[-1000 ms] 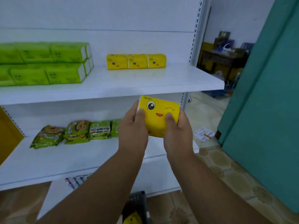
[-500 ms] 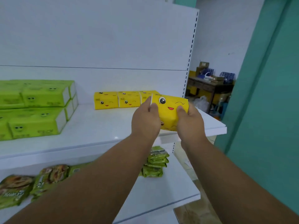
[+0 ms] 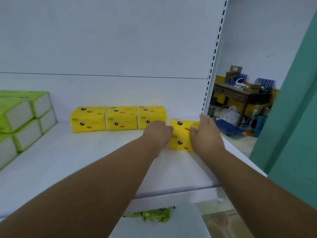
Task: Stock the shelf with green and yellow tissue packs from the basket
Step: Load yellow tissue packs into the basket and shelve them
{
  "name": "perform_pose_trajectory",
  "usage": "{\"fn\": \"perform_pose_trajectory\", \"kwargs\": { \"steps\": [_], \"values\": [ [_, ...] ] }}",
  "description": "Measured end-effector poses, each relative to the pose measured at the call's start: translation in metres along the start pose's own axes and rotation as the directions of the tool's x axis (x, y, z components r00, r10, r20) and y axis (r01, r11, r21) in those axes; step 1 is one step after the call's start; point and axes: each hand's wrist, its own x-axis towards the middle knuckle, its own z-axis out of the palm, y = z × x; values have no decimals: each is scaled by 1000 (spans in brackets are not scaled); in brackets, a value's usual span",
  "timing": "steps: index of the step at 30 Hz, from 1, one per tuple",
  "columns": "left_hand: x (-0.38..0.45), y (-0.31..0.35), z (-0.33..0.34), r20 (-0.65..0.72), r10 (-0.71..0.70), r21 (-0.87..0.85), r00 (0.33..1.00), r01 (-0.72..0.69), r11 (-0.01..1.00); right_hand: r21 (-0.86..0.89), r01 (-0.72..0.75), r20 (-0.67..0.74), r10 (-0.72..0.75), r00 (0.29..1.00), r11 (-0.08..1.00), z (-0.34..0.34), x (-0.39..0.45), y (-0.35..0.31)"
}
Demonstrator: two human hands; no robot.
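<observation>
A yellow tissue pack [image 3: 181,134] with a printed winking face stands on the white shelf [image 3: 72,162], just right of a row of three yellow packs [image 3: 118,118] at the back. My left hand [image 3: 158,133] grips its left side and my right hand [image 3: 205,133] grips its right side, thumb on top. Stacked green tissue packs [image 3: 22,117] fill the shelf's far left. The basket is out of view.
The shelf's right upright with slots [image 3: 213,60] rises just behind my right hand. A green snack bag [image 3: 154,215] lies on the lower shelf. A teal wall [image 3: 295,117] is at the right, with a cluttered wooden desk [image 3: 240,93] in the room beyond.
Both hands have carried the yellow pack up from below the shelf and forward, and it now rests on the shelf at the right end of the yellow row.
</observation>
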Motion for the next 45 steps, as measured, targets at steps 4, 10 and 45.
{"fn": "perform_pose_trajectory", "kwargs": {
  "steps": [4, 10, 45],
  "values": [
    [31, -2, 13, -28, 10, 83, 1000, -8, 997, -421, 351, 44, -367, 929, 836, -2, 12, 4],
    [60, -12, 7, -110, 270, 474, 957, -188, 860, -472, 534, 323, -426, 845, 702, 1, 59, 0],
    [9, -28, -48, 123, 652, 846, 748, -422, 325, -266, 583, 95, -581, 808, 767, 14, 6, -53]
  ]
}}
